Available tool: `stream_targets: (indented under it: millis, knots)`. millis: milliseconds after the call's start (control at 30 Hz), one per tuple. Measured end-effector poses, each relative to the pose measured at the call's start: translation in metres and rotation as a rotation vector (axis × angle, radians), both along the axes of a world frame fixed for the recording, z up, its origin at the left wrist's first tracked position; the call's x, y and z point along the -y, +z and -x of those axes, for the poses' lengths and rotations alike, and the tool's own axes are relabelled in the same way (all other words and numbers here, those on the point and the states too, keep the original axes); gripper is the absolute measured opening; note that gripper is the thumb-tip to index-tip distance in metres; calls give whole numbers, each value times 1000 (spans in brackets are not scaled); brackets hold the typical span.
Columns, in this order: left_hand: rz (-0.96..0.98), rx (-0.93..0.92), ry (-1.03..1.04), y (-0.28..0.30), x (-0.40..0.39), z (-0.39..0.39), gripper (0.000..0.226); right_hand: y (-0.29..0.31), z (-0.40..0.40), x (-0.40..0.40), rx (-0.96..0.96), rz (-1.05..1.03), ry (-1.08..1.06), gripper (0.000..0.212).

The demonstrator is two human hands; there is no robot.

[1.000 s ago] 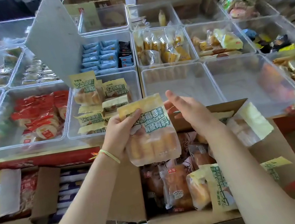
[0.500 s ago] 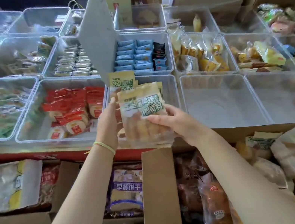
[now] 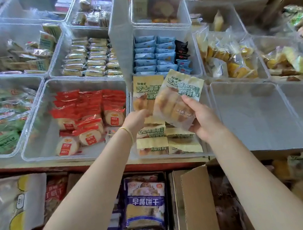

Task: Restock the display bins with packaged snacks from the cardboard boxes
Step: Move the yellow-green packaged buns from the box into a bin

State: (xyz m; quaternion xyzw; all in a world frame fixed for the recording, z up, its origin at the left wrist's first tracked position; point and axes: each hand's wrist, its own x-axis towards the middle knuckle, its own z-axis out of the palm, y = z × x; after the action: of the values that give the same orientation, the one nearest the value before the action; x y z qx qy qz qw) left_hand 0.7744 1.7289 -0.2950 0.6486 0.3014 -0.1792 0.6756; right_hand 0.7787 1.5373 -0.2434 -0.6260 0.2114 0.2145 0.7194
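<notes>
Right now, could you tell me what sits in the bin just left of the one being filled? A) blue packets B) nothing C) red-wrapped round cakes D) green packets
C: the red-wrapped round cakes fill the bin left of the yellow-pack bin.

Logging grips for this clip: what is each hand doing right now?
Left hand: closed on the upright yellow bread packet.
Right hand: closed on the tilted yellow-and-clear bread packet.
</notes>
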Motion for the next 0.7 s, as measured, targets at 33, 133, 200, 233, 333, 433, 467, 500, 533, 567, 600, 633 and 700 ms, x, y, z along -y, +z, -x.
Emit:
stream_targets:
  millis: [33,133,200,233,333,433,467,500,533,567,600,633,700]
  knots:
    - [-11,-36,-29,1,3,-4,38,-2,-1,-1,3,-8,0,46]
    - [24,-108,-40,0,7,-13,21,-5,-3,-3,5,-9,-9,50]
    - [210,-132,92,-4,6,-20,15,-7,-6,-3,4,-2,-21,49]
    - [317,-142,176,-6,6,-22,15,-8,-7,-2,6,1,-24,49]
    - [598,-213,422,-19,8,-22,27,-12,-6,-2,14,-4,-29,48]
    - [689,-222,517,-24,15,-18,33,-17,-3,-1,17,-18,-18,47]
    - [725,-203,534,-24,16,-18,32,-18,-3,0,20,-17,-9,48]
    - [744,-185,543,-23,15,-20,30,-20,-4,2,25,-15,-1,48]
    - [758,-169,543,-22,13,-22,30,-20,-4,4,31,-14,3,48]
    - [750,-149,522,-20,10,-25,29,-20,-5,6,38,-17,4,46]
    - [750,-127,501,-18,6,-29,26,-19,-6,8,46,-16,-1,43]
    - [747,-114,474,-16,3,-33,21,-19,-7,10,55,-14,-9,39]
    - [681,-95,405,-12,-2,-42,19,-20,-9,13,77,6,-19,31]
